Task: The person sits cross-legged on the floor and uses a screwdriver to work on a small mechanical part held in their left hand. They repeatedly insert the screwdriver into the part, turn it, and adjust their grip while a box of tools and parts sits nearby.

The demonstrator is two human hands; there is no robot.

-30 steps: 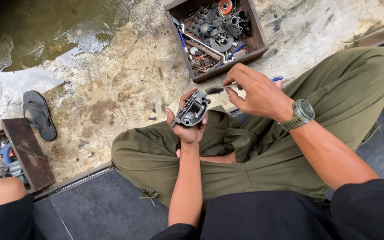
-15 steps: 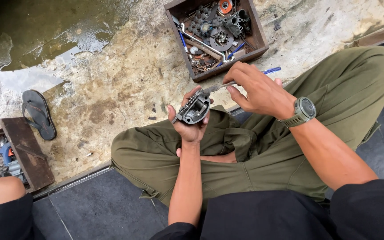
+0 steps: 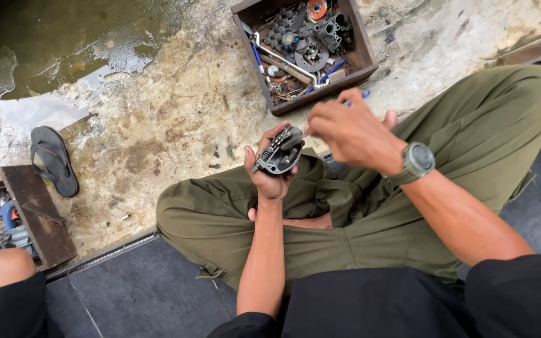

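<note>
A person sits cross-legged in olive trousers at the edge of a stained concrete floor, with a wooden box of metal parts just beyond the knees and a dark sandal well off to the left. The left hand is clenched from below around a small dark metal assembly, raised above the lap; it looks like a cast piece with a coil spring along one edge, so probably dense for its size, rigid, and perhaps greasy (the body is the safer place to hold, not the spring). The right hand, with a wristwatch, pinches a thin blue-handled tool whose tip meets the assembly's upper end.
</note>
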